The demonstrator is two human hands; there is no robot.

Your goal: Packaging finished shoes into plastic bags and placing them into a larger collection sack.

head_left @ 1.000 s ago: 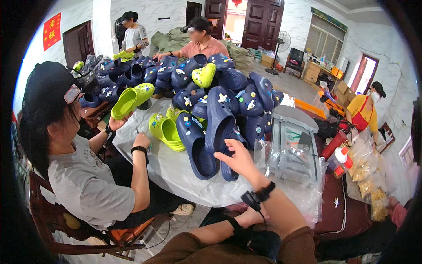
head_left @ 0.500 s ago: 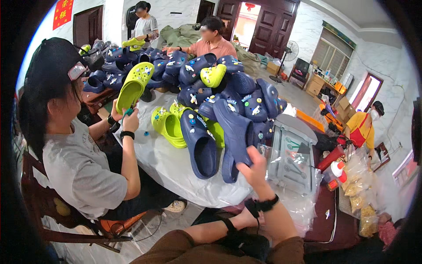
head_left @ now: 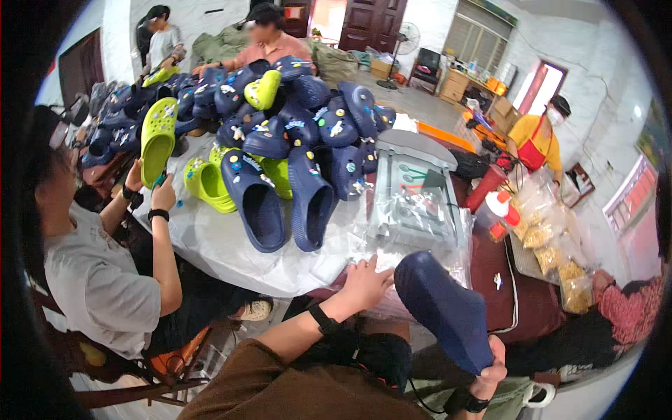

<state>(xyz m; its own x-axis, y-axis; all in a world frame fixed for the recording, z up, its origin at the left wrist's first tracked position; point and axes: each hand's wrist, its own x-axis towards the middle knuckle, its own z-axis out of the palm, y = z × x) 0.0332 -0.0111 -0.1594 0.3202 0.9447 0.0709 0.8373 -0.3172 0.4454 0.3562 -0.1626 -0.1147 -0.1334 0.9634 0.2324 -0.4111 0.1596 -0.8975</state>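
My right hand (head_left: 495,360) grips a navy clog (head_left: 444,311) by one end, low on the right beyond the table's near edge. The clog is tilted, its smooth outside toward me. Fingers stretched, my left hand (head_left: 367,283) is at the table edge beside clear plastic bags (head_left: 392,245); whether it touches them I cannot tell. In front of it on the table, two navy clogs with small charms, a left one (head_left: 253,203) and a right one (head_left: 310,203), lean against the pile. Lime green clogs (head_left: 210,185) lie left of them.
A heap of navy clogs (head_left: 301,122) covers the far table. At left, a seated co-worker holds a lime clog (head_left: 158,140). A grey plastic tray (head_left: 416,164) with tools pictured on it lies right of the heap. Farther right are a red-capped bottle (head_left: 500,210) and bags of small yellowish pieces (head_left: 549,255).
My right hand has taken a navy clog off the pile and brought it down to the right. My left hand has risen from my lap to the table edge. The view has turned right.
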